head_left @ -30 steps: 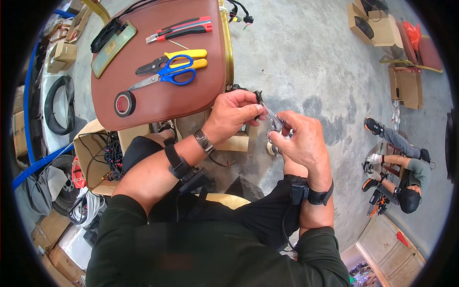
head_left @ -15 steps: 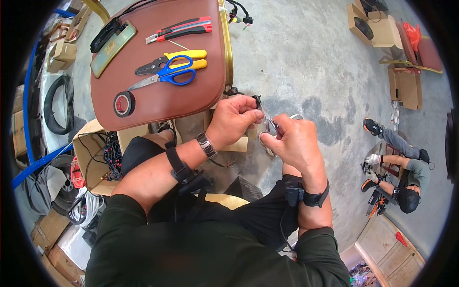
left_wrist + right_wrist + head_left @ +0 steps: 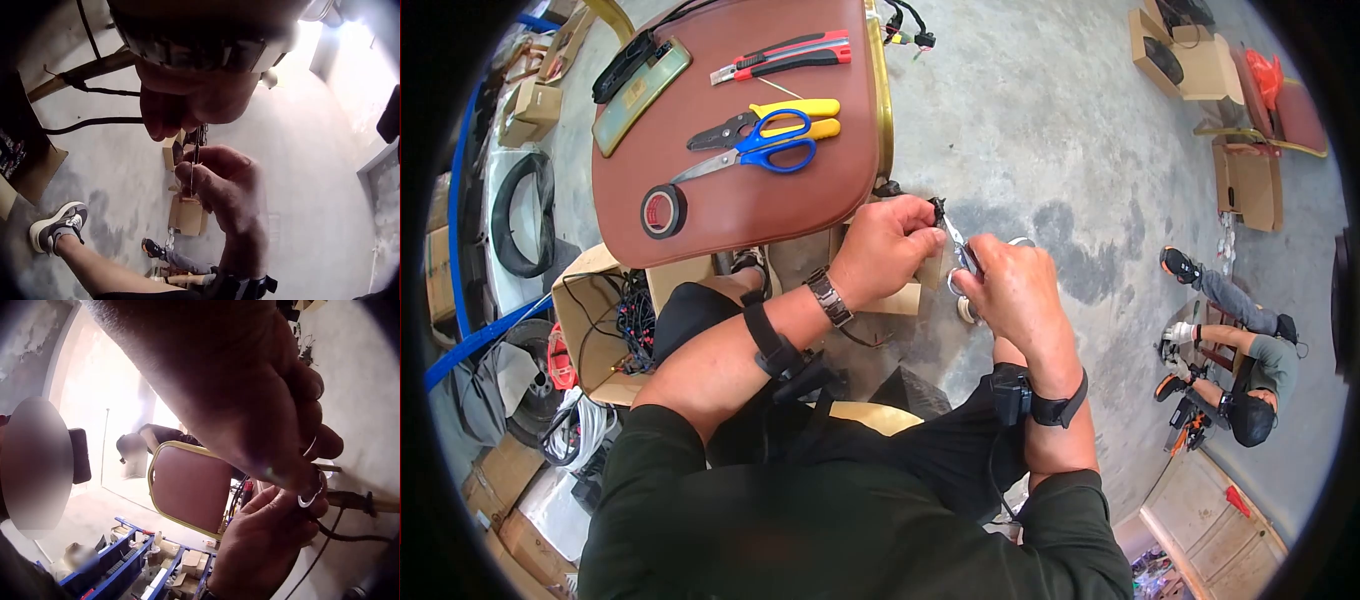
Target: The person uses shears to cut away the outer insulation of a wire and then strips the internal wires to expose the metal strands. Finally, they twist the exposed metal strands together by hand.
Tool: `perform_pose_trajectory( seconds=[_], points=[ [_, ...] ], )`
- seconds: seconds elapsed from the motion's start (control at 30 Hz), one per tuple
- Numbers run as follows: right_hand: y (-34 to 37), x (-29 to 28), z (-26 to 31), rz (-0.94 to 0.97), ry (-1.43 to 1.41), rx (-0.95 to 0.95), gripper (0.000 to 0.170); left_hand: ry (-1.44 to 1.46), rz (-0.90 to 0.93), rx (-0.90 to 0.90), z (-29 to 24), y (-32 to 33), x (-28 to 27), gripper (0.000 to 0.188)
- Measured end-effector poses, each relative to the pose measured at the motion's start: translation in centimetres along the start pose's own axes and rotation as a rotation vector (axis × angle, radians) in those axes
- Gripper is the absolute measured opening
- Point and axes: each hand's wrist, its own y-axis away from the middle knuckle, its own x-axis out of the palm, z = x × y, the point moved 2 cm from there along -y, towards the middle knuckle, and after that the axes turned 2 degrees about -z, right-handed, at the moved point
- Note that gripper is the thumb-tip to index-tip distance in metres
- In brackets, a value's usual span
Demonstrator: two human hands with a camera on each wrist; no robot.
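Note:
In the head view the left hand [image 3: 885, 250] pinches a dark wire bundle [image 3: 938, 208] between thumb and fingers, just off the seat's lower right corner. The right hand [image 3: 1022, 300] grips a small metal scissor-like tool [image 3: 956, 240] with ring handles, its tip up against the bundle beside the left fingertips. The left wrist view shows a black cable [image 3: 94, 122] running to the left hand [image 3: 194, 100], with the right hand [image 3: 231, 194] close below. A ring handle [image 3: 306, 502] shows between the hands in the right wrist view; the exact contact is hidden.
On the brown seat [image 3: 740, 210] lie black tape [image 3: 663, 211], blue scissors [image 3: 775, 150], a yellow-handled tool [image 3: 820, 128], a red cutter [image 3: 800, 58] and a phone-like slab [image 3: 640, 98]. A box of wires [image 3: 595, 340] stands below. Another person [image 3: 1260, 370] sits far right.
The right hand has shifted slightly left and the tool's handles look closer together. The left hand keeps its pinch on the bundle, moving little. The seat appears slightly shifted in view.

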Motion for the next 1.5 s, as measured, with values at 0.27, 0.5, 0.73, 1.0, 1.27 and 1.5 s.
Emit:
perform_pose_trajectory(
  seconds=[0.27, 0.5, 0.73, 1.0, 1.27, 1.5],
  points=[
    [0.5, -0.6, -0.5, 0.111, -0.001, -0.047, 0.025, -0.184, 0.085, 0.075, -1.2, 0.2, -1.4, 0.016],
    [3.0, 0.1, -0.6, 0.212, -0.106, -0.142, 0.021, -0.540, 0.478, 0.170, -3.7, 1.4, -3.7, 0.020],
    [2.9, 0.7, -0.4, 0.215, -0.195, -0.159, 0.022, -0.432, 0.526, 0.055, -3.3, 1.9, -4.7, 0.022],
    [1.8, 0.9, -0.7, 0.098, -0.165, -0.101, 0.023, 0.161, 0.433, -0.399, -2.0, 1.7, -3.8, 0.025],
    [1.3, 0.6, 0.0, 0.080, -0.260, -0.044, 0.026, 0.405, 0.323, -0.301, -0.6, 1.8, -2.7, 0.018],
    [1.5, -0.1, 0.4, 0.100, -0.307, 0.045, 0.032, 0.290, 0.206, -0.217, -0.9, 2.0, -1.5, 0.016]
  ],
)
